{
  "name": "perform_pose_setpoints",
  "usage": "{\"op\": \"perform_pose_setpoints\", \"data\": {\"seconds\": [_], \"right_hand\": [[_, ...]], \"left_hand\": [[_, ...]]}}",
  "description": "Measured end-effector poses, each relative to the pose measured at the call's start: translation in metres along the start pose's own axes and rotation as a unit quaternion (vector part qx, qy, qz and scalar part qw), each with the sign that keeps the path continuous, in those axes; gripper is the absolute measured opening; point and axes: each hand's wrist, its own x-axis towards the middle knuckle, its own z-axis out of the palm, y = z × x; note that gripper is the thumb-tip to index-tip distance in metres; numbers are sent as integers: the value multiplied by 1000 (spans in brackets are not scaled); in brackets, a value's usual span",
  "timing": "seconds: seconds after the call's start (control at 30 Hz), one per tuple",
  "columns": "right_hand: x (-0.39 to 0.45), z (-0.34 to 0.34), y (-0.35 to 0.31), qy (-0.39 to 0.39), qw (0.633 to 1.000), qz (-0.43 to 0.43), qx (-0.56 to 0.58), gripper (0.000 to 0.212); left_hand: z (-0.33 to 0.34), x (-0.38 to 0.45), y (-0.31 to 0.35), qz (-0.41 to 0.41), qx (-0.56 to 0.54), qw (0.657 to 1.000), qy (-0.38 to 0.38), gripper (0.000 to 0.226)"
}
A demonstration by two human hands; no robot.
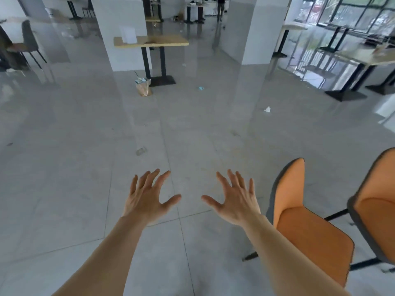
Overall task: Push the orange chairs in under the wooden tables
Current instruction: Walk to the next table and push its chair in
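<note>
Two orange chairs with dark grey backs stand on the grey tiled floor at my lower right: the nearer chair [307,227] and a second chair [376,201] cut off by the right edge. My left hand [147,199] and my right hand [235,199] are stretched out in front of me over bare floor, fingers spread, holding nothing. My right hand is just left of the nearer chair's backrest, apart from it. A wooden table [150,42] on black legs stands far ahead by a white pillar. Another wooden table [363,56] stands at the far right.
A brown paper bag [143,87] sits on the floor by the far table's base. Scraps of litter [267,109] lie on the tiles. Dark chairs [27,41] stand at the far left. White pillars [258,28] rise ahead, and windows [346,13] line the right.
</note>
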Motion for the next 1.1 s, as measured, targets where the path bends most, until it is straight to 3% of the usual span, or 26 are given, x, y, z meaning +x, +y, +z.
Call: {"op": "perform_pose_setpoints", "data": {"seconds": [0.37,0.7,0.93,1.1], "right_hand": [[197,-22,85,47,985,167,24,109],[333,-78,231,82,942,317,72,109],[354,-100,322,97,875,466,85,111],[352,-101,361,119,794,590,89,111]], "left_hand": [[26,282,53,138,30,989,-33,96],[57,530,193,259,59,962,-58,101],[98,639,325,407,51,907,-95,105],[133,692,422,526,42,841,-120,105]]}}
